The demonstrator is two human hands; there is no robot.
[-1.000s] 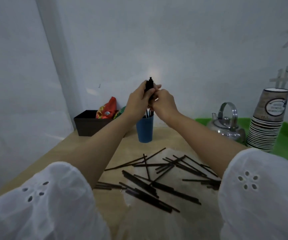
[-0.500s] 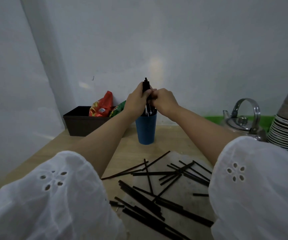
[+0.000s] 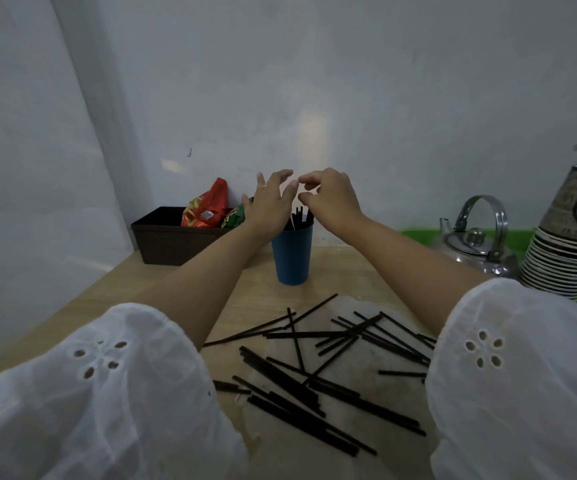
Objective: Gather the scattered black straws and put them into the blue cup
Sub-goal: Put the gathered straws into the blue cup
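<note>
The blue cup (image 3: 292,258) stands upright at the back of the wooden table, with several black straws (image 3: 300,216) poking out of its top. My left hand (image 3: 270,202) hovers just above and left of the cup's rim, fingers spread and empty. My right hand (image 3: 332,197) hovers above and right of the rim, fingers loosely curled and holding nothing. Several scattered black straws (image 3: 314,372) lie crossed on the table in front of the cup, between my forearms.
A dark brown box (image 3: 169,237) with red and green snack packets (image 3: 207,211) sits at the back left against the wall. A metal kettle (image 3: 475,240) and a stack of paper cups (image 3: 571,244) stand on a green tray (image 3: 418,233) at the right.
Both hands held a bundle of straws upright over the cup earlier. The bundle now stands in the cup and both hands have let go and spread apart above it.
</note>
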